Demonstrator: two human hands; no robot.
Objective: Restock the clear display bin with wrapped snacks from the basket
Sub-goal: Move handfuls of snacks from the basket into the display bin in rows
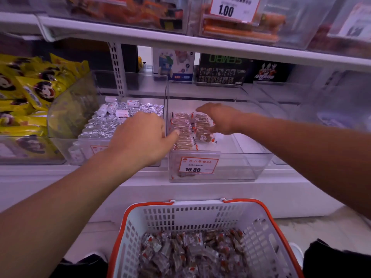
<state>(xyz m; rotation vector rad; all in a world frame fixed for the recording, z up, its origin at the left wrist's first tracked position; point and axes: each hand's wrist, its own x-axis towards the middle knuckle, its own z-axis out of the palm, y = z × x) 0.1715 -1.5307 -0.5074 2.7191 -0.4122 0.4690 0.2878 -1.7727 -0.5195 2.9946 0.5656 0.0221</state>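
The clear display bin (236, 167) stands on the shelf at centre with a 10.80 price tag on its front. Two short rows of wrapped brown snacks (190, 127) lie in its left part. My left hand (140, 137) reaches over the bin's left wall, its thumb touching the left row. My right hand (218, 118) is inside the bin with fingers spread over the right row, touching the snacks. Neither hand visibly grips a packet. Below, the white basket (192, 215) with orange rim holds several more wrapped snacks (190, 251).
A clear bin of silver foil-wrapped sweets (120, 121) stands to the left, with yellow bags (30, 91) beyond it. Another clear bin (291, 93) stands at the right. An upper shelf (180, 41) with bins hangs overhead. Boxed toys (220, 69) line the back.
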